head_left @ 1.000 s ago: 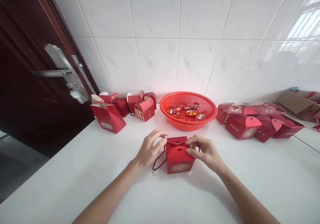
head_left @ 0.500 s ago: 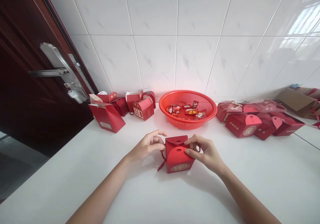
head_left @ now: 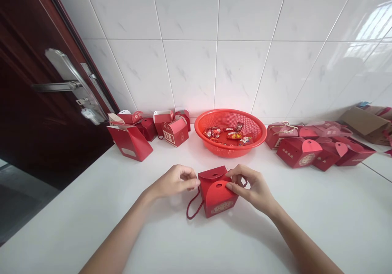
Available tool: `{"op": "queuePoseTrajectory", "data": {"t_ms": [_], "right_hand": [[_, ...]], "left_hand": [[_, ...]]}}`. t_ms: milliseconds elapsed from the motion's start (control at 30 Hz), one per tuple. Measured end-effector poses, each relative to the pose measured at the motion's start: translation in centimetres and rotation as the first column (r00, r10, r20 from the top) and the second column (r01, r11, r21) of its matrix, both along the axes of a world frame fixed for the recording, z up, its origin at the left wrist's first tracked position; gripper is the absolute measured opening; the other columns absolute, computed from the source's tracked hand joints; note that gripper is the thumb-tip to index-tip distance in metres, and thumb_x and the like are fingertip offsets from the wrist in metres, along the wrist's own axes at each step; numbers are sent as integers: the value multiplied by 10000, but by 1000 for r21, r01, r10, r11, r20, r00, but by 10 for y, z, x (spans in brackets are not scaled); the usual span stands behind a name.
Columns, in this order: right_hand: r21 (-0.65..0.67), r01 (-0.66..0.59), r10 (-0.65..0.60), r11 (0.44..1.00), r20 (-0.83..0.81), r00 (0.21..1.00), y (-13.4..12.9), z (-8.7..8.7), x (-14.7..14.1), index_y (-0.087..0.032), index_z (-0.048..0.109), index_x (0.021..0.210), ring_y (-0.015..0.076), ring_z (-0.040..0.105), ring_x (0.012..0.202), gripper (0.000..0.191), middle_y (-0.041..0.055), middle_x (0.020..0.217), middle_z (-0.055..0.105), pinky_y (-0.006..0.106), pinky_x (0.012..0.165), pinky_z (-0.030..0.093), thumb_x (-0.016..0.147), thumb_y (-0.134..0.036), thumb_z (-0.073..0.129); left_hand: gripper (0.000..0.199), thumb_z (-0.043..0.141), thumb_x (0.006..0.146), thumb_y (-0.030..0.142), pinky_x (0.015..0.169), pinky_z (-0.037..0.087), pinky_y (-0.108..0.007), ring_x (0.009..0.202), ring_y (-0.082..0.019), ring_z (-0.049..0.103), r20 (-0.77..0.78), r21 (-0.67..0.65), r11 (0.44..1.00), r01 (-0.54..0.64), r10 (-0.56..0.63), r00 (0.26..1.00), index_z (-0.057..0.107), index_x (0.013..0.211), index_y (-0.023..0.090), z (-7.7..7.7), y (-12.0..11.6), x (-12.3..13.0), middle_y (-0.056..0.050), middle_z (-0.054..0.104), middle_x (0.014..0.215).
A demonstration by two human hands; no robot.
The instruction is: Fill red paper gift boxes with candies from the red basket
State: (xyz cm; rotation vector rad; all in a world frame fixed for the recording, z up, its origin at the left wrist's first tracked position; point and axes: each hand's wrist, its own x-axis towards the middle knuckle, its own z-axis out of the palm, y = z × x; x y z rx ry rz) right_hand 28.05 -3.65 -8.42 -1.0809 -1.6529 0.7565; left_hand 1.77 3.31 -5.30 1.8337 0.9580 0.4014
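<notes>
A small red paper gift box [head_left: 221, 202] with a gold print on its front stands on the white counter before me. Both its rounded top flaps, each with a slot, are raised and apart. My right hand [head_left: 247, 186] grips the right side, thumb on the front flap and forefinger by the back one. At the upper left edge, the bent fingers and thumb of my left hand [head_left: 180, 181] close on the box. A dark red cord [head_left: 190, 213] hangs in a loop from its left side; some cord shows behind my right fingers.
Behind the box stands a red plastic basket [head_left: 230, 151] holding wrapped sweets [head_left: 234, 135]. More red boxes [head_left: 130, 141] are at the back left, and others [head_left: 298, 153] at the back right. A brown cardboard box [head_left: 361, 121] sits far right. Left is a dark door [head_left: 30, 119].
My left hand has drawn its forefinger in. The box has turned a little, its left side shifting left and toward me. The left cord now hangs in a wider loop. My right hand keeps its grip.
</notes>
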Motion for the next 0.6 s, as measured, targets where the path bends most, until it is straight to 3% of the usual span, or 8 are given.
{"op": "queuePoseTrajectory", "data": {"t_ms": [100, 200, 333, 433, 500, 600], "right_hand": [[21, 2, -3, 1000, 23, 1000, 0, 0, 1, -216, 730, 937, 137, 534, 640, 123, 14, 767, 633, 274, 578, 453, 870, -319, 722], [39, 13, -15, 999, 53, 998, 0, -1, 1, -220, 726, 954, 138, 540, 639, 126, 11, 758, 624, 278, 581, 460, 876, -319, 721], [58, 26, -31, 998, 74, 997, -1, -1, 1, -223, 726, 953, 140, 544, 632, 127, 11, 749, 624, 281, 575, 470, 880, -327, 721], [69, 29, -35, 997, 80, 996, -2, 1, 0, -226, 725, 960, 139, 549, 629, 119, 11, 751, 625, 276, 563, 475, 882, -316, 714], [78, 30, -36, 996, 80, 996, -2, 3, -2, -230, 720, 964, 140, 553, 626, 112, 11, 750, 628, 274, 554, 477, 885, -309, 707], [95, 44, -51, 994, 67, 996, -4, 7, -5, -235, 702, 1007, 146, 569, 643, 142, 22, 795, 663, 274, 554, 489, 886, -309, 707]], "left_hand": [[179, 685, 777, 353, 653, 464, -263, 727, -186, 625, -206, -47, 988, 149, -156, 966, 728, 780, 180, -12, 2, -2, -26, 727, 783], [218, 676, 791, 367, 579, 400, -247, 635, -148, 547, -187, -75, 982, 175, -186, 965, 691, 700, 170, -17, 2, -1, -5, 671, 715], [260, 696, 803, 386, 658, 444, -262, 674, -153, 558, 64, -167, 967, 192, -183, 981, 693, 661, 168, -5, 1, -4, -15, 660, 697], [308, 718, 803, 457, 675, 493, -307, 651, -173, 589, 324, -234, 954, 190, -108, 940, 744, 700, 168, 5, 0, -9, -55, 692, 694], [337, 729, 792, 501, 673, 522, -346, 656, -199, 617, 438, -227, 961, 157, -44, 898, 787, 774, 169, 8, -2, -10, -88, 723, 725], [323, 732, 806, 474, 783, 569, -427, 789, -258, 688, 489, -152, 984, 97, -11, 872, 826, 902, 180, 8, -8, -5, -131, 778, 881]]}}
